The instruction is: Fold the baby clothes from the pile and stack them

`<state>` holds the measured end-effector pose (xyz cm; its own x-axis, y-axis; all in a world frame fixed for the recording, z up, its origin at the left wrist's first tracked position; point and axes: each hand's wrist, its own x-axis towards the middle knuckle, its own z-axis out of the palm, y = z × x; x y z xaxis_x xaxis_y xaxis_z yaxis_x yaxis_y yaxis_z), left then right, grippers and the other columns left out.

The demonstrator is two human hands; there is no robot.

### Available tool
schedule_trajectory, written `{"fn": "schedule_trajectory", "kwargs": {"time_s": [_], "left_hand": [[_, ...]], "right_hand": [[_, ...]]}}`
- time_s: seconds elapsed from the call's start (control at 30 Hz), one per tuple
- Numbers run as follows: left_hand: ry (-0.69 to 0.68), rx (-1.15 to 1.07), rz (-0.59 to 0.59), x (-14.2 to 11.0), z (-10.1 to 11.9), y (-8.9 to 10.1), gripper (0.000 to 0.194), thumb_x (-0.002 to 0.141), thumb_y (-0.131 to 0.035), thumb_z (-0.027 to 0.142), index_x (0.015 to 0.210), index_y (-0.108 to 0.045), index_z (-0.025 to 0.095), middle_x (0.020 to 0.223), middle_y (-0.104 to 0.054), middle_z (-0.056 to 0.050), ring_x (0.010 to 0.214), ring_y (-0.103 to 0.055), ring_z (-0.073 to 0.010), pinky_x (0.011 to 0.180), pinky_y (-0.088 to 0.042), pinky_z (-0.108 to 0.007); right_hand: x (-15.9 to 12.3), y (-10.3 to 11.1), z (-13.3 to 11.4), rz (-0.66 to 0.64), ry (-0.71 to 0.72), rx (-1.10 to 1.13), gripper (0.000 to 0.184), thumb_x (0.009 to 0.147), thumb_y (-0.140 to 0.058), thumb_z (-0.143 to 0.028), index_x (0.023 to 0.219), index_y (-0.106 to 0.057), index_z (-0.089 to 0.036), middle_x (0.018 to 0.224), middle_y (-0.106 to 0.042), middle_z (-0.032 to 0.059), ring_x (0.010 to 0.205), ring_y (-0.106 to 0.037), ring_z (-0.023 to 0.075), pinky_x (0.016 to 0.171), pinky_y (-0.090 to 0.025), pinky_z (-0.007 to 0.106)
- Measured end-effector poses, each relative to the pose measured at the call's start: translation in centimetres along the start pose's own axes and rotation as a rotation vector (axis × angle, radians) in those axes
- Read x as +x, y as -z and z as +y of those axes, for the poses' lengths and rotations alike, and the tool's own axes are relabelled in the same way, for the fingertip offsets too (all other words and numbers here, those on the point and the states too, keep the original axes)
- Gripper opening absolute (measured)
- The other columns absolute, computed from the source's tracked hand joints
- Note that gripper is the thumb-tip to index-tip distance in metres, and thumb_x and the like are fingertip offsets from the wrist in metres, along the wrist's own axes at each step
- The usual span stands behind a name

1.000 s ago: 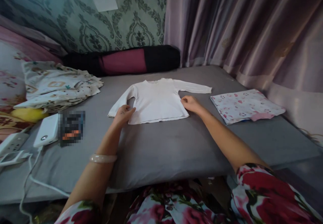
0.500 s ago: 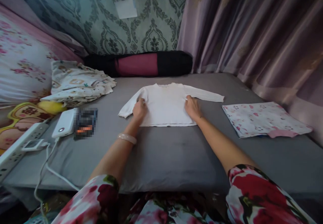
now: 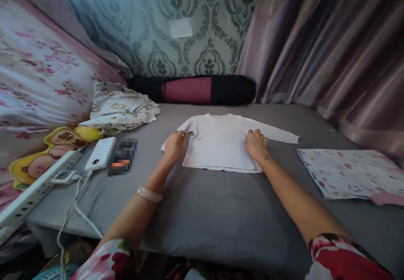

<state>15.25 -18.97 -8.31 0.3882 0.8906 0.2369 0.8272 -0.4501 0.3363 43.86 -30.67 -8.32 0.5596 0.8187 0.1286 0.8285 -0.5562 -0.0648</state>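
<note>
A small white long-sleeved shirt (image 3: 221, 143) lies flat, front down or up I cannot tell, on the grey mattress (image 3: 208, 212). My left hand (image 3: 175, 144) rests on its left sleeve near the armpit, fingers curled and pinching the cloth. My right hand (image 3: 255, 144) lies on the shirt's right side below the other sleeve, fingers bent and pressed onto the fabric. A pale bangle (image 3: 149, 194) sits on my left wrist.
A folded pink-flowered cloth (image 3: 350, 172) lies at the right. Patterned folded clothes (image 3: 121, 109) sit at the back left, a black and maroon bolster (image 3: 195, 89) along the wall. A white power bank (image 3: 99, 158), a cable (image 3: 74, 206) and a power strip (image 3: 34, 187) are at the left edge.
Both hands slid up the shirt from its hem toward the sleeves. The left hand has moved onto the left sleeve. The camera view shifted left and closer.
</note>
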Motion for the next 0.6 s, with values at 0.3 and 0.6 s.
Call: {"fn": "schedule_trajectory", "kwargs": {"time_s": [0.3, 0.6], "left_hand": [[0.262, 0.120, -0.123, 0.5, -7.8, 0.9, 0.037, 0.088, -0.054, 0.040, 0.101, -0.066, 0.008, 0.098, -0.069, -0.016, 0.096, -0.063, -0.0289, 0.080, -0.045, -0.033], [0.469, -0.099, -0.287, 2.0, -7.0, 1.5, 0.034, 0.071, -0.071, 0.039, 0.094, -0.065, 0.013, 0.094, -0.071, -0.010, 0.087, -0.064, -0.0222, 0.062, -0.041, -0.025]], "right_hand": [[3.0, -2.6, -8.1, -0.060, 0.399, 0.230, 0.034, 0.095, -0.037, -0.019, 0.119, -0.062, -0.017, 0.122, -0.061, 0.0129, 0.115, -0.054, 0.0240, 0.099, -0.039, 0.031], [7.7, -6.8, -16.5, -0.045, 0.442, 0.572, 0.037, 0.094, -0.038, -0.012, 0.123, -0.060, -0.015, 0.128, -0.061, 0.0098, 0.119, -0.055, 0.0182, 0.102, -0.039, 0.028]]}}
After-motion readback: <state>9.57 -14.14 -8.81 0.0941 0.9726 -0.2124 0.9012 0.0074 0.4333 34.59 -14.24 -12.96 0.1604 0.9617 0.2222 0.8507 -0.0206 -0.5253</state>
